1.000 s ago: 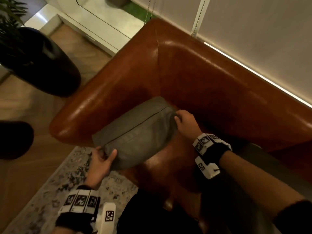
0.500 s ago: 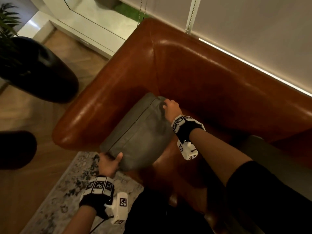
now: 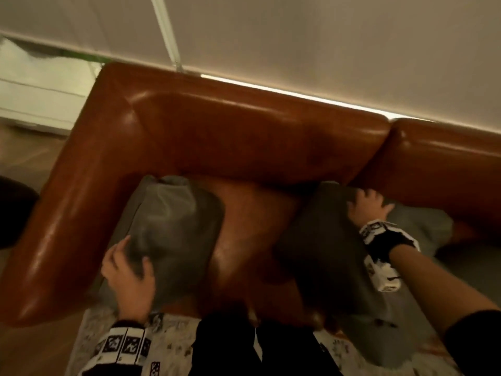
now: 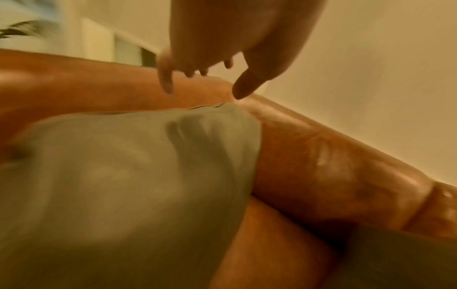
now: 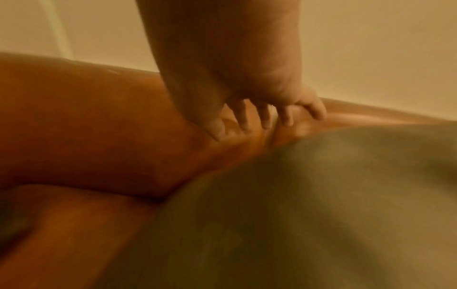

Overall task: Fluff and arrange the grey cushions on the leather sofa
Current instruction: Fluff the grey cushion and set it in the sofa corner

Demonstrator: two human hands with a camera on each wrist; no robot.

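Note:
On the brown leather sofa [image 3: 244,137] a grey cushion [image 3: 173,229] leans at the left armrest. My left hand [image 3: 127,267] lies over its near end with fingers spread. In the left wrist view that hand [image 4: 197,78] hangs open just above the cushion [image 4: 123,185], holding nothing. A second, darker grey cushion [image 3: 320,240] lies to the right on the seat. My right hand [image 3: 366,206] rests spread on its far edge by the sofa back. The blurred right wrist view shows straight fingers [image 5: 264,117] over that cushion [image 5: 321,195].
A lighter grey cushion [image 3: 423,226] lies further right on the seat. Bare seat leather [image 3: 249,229] shows between the two cushions. A patterned rug [image 3: 168,346] lies in front, a white cabinet [image 3: 40,99] stands at the left, and a dark pot [image 3: 13,210] is at the left edge.
My right hand left the first cushion and moved right onto the second one. My left hand released the cushion's corner and now lies open over it. The view swung right.

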